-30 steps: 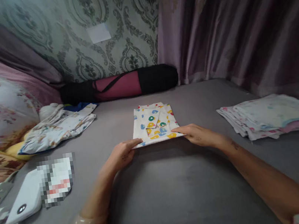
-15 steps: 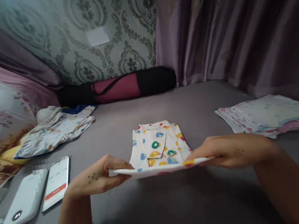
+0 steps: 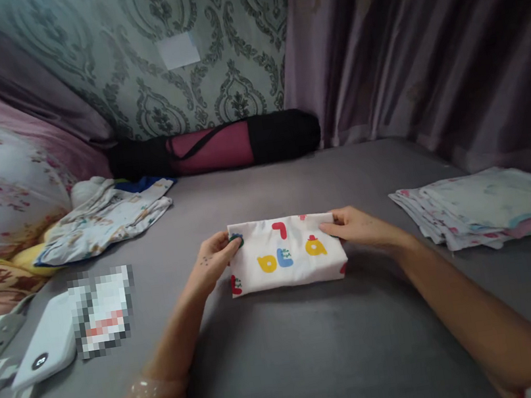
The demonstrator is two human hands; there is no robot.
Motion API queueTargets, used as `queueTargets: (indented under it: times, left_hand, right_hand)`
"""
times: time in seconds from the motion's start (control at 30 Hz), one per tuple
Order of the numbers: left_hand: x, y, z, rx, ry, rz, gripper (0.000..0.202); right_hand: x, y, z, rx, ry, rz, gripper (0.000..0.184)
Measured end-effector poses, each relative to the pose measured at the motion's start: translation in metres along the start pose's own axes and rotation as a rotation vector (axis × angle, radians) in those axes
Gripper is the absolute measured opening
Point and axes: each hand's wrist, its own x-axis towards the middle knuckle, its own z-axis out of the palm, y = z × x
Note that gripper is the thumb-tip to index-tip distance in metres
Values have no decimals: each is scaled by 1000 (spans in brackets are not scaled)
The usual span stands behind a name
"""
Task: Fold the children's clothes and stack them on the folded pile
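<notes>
A white garment point(image 3: 288, 254) with colourful printed shapes is folded into a compact rectangle at the middle of the bed surface. My left hand point(image 3: 215, 258) pinches its upper left corner, thumb on the front and fingers behind. At the opposite upper corner, my right hand point(image 3: 355, 225) grips the cloth the same way. The top edge is lifted and pulled straight between both hands, while the lower edge hangs nearest me. Whatever lies behind the raised cloth is hidden.
Folded cloths are stacked point(image 3: 490, 202) at the right. On the left lie a rumpled printed garment point(image 3: 109, 219), a white power bank point(image 3: 50, 341) with cables and a pixelated phone point(image 3: 106, 316). A black and maroon long bag point(image 3: 212, 147) rests against the wall.
Both hands have moved away from me and closer together, carrying the garment's near edge up and over. The open folded panels are now covered by a plain printed face.
</notes>
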Motion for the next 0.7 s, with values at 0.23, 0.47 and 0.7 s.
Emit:
queueTargets:
  times: [0.23,0.47,0.7]
  left_hand:
    - [26,-33,11,401,189,76,31]
    - [28,-29,14,654,272,113,27]
    - [30,-25,21,762,290,98,26]
  right_hand:
    - [31,41,22,-491,336,42,26]
    - [37,44,21,-600,376,53,30]
    - [37,38,21,-638,378,105,31]
